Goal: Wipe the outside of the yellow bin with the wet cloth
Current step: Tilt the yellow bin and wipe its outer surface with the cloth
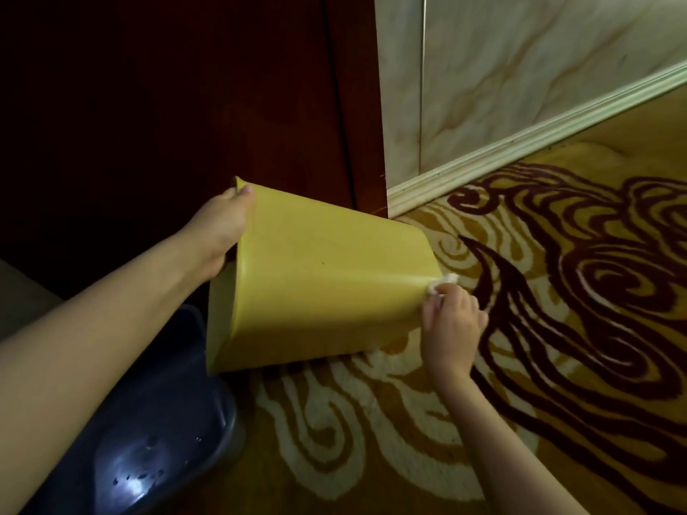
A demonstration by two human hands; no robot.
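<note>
The yellow bin (316,280) is tipped on its side above the carpet, its open mouth facing left and its base toward the right. My left hand (223,232) grips the rim at the upper left, fingers hooked inside. My right hand (451,321) presses a small white wet cloth (554,284) against the bin's lower right edge near the base. Only a bit of the cloth shows past my fingers.
A dark blue basin (156,433) with water sits on the floor at lower left, under the bin's mouth. A dark red wooden door (223,105) stands behind. A marble-look wall (520,76) with a cream skirting board runs to the right. Patterned carpet (557,366) covers the floor.
</note>
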